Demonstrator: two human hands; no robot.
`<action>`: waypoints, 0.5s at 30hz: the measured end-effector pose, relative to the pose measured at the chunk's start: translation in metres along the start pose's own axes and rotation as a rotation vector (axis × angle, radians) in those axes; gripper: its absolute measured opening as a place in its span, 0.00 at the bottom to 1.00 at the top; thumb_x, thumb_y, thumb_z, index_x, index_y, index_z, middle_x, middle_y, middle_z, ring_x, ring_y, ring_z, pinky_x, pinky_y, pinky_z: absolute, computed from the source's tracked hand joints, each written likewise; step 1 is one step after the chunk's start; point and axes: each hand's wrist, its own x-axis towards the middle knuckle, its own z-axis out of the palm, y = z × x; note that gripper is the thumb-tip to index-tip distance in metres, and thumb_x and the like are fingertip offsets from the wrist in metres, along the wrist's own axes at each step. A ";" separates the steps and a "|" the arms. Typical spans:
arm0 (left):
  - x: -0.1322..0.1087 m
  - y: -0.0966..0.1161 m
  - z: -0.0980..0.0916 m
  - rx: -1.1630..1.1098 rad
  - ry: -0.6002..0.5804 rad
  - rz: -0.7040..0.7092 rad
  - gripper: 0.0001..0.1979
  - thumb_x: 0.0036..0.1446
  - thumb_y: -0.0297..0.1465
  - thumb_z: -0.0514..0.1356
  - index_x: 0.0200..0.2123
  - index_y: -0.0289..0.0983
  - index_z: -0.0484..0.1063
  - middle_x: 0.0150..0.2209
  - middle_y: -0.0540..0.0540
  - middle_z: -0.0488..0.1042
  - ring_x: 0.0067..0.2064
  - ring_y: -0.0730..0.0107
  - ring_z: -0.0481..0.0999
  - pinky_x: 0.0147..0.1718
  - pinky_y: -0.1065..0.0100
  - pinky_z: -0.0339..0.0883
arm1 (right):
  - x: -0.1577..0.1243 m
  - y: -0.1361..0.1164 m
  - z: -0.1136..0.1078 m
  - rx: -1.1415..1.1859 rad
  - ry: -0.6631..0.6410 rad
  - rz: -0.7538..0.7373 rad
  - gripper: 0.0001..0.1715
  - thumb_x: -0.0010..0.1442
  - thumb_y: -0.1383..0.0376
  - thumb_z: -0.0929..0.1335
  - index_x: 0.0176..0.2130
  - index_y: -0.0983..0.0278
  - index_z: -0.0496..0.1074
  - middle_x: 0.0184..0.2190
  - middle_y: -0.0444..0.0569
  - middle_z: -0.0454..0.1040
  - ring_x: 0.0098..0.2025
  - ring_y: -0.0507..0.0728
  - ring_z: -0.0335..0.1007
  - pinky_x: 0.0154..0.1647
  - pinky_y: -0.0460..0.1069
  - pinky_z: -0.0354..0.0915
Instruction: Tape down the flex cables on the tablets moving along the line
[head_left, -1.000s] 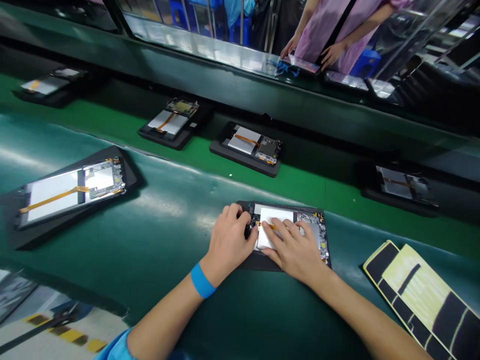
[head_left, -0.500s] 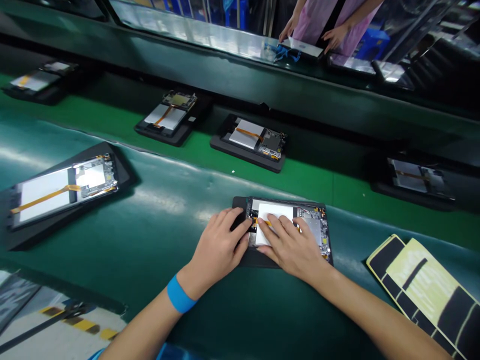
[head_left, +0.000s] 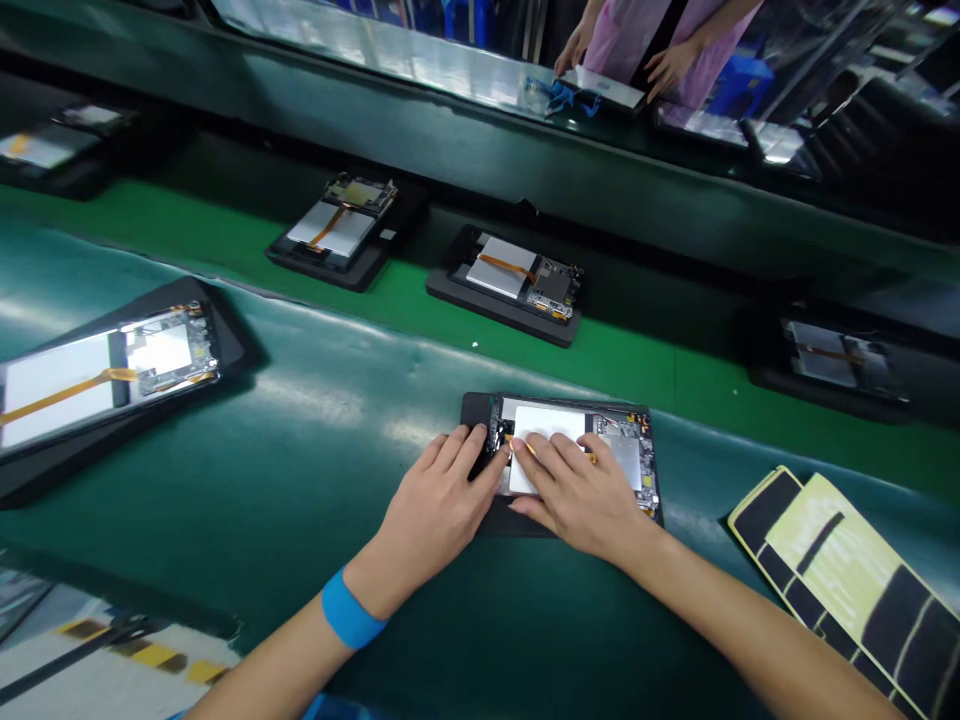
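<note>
An opened tablet (head_left: pixel 626 455) lies in a black holder on the dark green bench in front of me, with a white battery, a circuit board and an orange flex cable showing. My left hand (head_left: pixel 439 510) rests at its left end, fingers stretched flat and the tips pressing near the cable's end. My right hand (head_left: pixel 577 495) lies flat over the white battery, its fingers extended on the orange cable. Neither hand holds anything. A blue band circles my left wrist.
Another opened tablet (head_left: pixel 97 365) lies at the left on the bench. Several more ride the green conveyor (head_left: pixel 637 375) beyond, among them one tablet (head_left: pixel 517 280). Yellow-and-black sheets (head_left: pixel 847 580) lie at the right. A person in pink (head_left: pixel 660 50) works across the line.
My view has drifted slightly. The left fingers have uncurled and now lie flat at the tablet's left end. The conveyor tablets have shifted a little.
</note>
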 end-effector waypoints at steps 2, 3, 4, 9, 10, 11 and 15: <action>-0.001 0.000 0.000 -0.008 0.000 0.006 0.19 0.65 0.26 0.57 0.57 0.33 0.74 0.54 0.28 0.74 0.52 0.42 0.76 0.47 0.48 0.74 | 0.000 0.002 0.000 0.004 -0.010 -0.026 0.33 0.75 0.49 0.56 0.60 0.70 0.70 0.54 0.55 0.76 0.52 0.63 0.63 0.53 0.57 0.56; -0.002 0.000 0.000 -0.010 -0.002 0.010 0.19 0.64 0.26 0.58 0.57 0.33 0.74 0.55 0.28 0.74 0.52 0.42 0.76 0.46 0.48 0.74 | 0.000 0.003 0.000 0.005 -0.013 -0.038 0.33 0.75 0.49 0.55 0.60 0.70 0.70 0.54 0.55 0.76 0.53 0.63 0.63 0.54 0.57 0.56; -0.002 -0.001 0.000 -0.011 -0.004 0.013 0.19 0.64 0.26 0.58 0.57 0.32 0.74 0.55 0.28 0.74 0.52 0.42 0.76 0.46 0.48 0.74 | 0.000 0.004 0.000 0.007 -0.016 -0.045 0.34 0.75 0.49 0.55 0.60 0.69 0.70 0.54 0.54 0.76 0.53 0.63 0.63 0.54 0.57 0.57; -0.002 -0.001 0.001 -0.059 0.017 -0.010 0.18 0.66 0.26 0.56 0.57 0.32 0.74 0.54 0.28 0.74 0.53 0.44 0.75 0.46 0.48 0.75 | 0.001 0.006 -0.002 0.030 -0.067 -0.025 0.34 0.72 0.46 0.60 0.62 0.68 0.69 0.57 0.55 0.74 0.54 0.64 0.63 0.53 0.59 0.57; -0.003 -0.001 0.001 -0.077 0.025 -0.020 0.17 0.66 0.27 0.56 0.57 0.32 0.74 0.54 0.29 0.74 0.53 0.44 0.74 0.47 0.48 0.75 | 0.002 0.007 -0.002 0.036 -0.078 -0.022 0.34 0.72 0.46 0.61 0.62 0.68 0.68 0.57 0.55 0.74 0.54 0.64 0.62 0.54 0.59 0.57; -0.003 -0.001 0.002 -0.095 0.030 -0.029 0.17 0.67 0.27 0.56 0.57 0.32 0.74 0.54 0.29 0.73 0.54 0.44 0.74 0.48 0.48 0.75 | 0.002 0.007 -0.003 0.041 -0.087 -0.024 0.34 0.72 0.46 0.61 0.62 0.68 0.68 0.57 0.56 0.73 0.54 0.65 0.62 0.54 0.59 0.56; -0.006 -0.003 0.003 -0.132 0.034 -0.037 0.18 0.67 0.28 0.56 0.58 0.32 0.73 0.56 0.30 0.72 0.56 0.44 0.72 0.50 0.48 0.75 | 0.003 0.008 -0.003 0.062 -0.106 -0.018 0.33 0.72 0.47 0.61 0.63 0.68 0.67 0.58 0.55 0.72 0.56 0.64 0.62 0.56 0.60 0.56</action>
